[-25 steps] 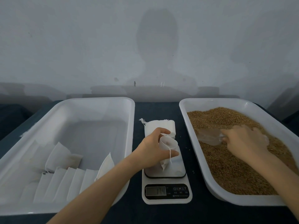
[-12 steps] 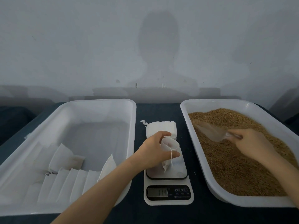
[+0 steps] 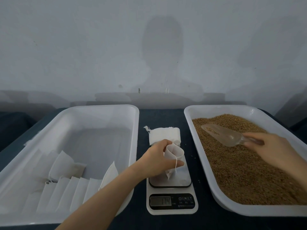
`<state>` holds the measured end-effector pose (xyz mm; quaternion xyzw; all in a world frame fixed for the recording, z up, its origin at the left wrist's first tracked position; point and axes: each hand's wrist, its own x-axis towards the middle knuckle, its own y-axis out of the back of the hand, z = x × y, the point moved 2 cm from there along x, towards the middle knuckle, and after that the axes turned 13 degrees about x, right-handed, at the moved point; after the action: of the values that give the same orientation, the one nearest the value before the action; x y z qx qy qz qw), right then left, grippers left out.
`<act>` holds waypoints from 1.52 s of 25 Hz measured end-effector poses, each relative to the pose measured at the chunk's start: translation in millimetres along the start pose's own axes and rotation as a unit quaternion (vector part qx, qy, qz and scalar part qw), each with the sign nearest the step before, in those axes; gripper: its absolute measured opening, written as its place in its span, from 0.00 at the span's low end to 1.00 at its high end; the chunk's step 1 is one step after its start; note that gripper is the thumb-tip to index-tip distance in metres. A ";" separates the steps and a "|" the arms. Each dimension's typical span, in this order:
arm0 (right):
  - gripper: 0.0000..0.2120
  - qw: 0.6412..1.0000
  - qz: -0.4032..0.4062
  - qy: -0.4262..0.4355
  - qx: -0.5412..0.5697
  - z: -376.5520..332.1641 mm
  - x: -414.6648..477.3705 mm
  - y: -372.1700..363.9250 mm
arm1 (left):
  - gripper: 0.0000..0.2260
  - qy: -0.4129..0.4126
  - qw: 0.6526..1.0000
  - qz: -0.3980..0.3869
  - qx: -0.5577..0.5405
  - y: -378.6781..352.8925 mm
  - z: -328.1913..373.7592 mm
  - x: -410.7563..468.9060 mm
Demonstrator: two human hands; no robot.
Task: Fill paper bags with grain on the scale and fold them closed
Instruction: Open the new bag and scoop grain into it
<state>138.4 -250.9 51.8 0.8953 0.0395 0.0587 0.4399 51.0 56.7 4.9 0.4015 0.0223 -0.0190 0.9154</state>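
At the centre of the bench [image 3: 161, 117], toward its front edge, the scale [image 3: 172, 203] carries one paper bag [image 3: 175, 152] on its platform. The left hand [image 3: 157, 161] pinches the rim and holds the mouth round. The right hand [image 3: 272, 146] grips the handle of a clear plastic scoop [image 3: 222, 135], which hangs over the loose brown grain [image 3: 240, 171] in the right tray [image 3: 216, 107] with only a few kernels inside. Judgement: this bag is mid-fill and its fold is not yet made. The left tray [image 3: 103, 106], of smooth white plastic, holds a row of apparently finished bags [image 3: 76, 188] along its near side. Flat empty bags [image 3: 164, 133], thin and fibrous, lie stacked behind the scale.
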 end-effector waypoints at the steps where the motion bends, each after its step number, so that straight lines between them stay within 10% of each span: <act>1: 0.17 1.000 -0.006 0.009 0.000 -4.4 -3.3 3.1 | 0.25 0.000 1.000 0.001 -0.002 -0.2 -0.8 0.4; 12: 0.22 0.982 -0.050 0.172 0.062 -76.9 -35.9 30.7 | 0.24 -0.003 1.000 -0.002 -0.013 -0.1 -0.9 0.8; 38: 0.16 0.896 -0.022 0.335 -0.290 -146.8 -29.5 19.7 | 0.21 -0.030 0.999 0.000 -0.034 2.4 1.5 0.0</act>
<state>89.0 -151.5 154.3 0.6546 0.1851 0.3545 0.6416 51.1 57.2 7.6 0.3689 -0.0048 -0.0308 0.9289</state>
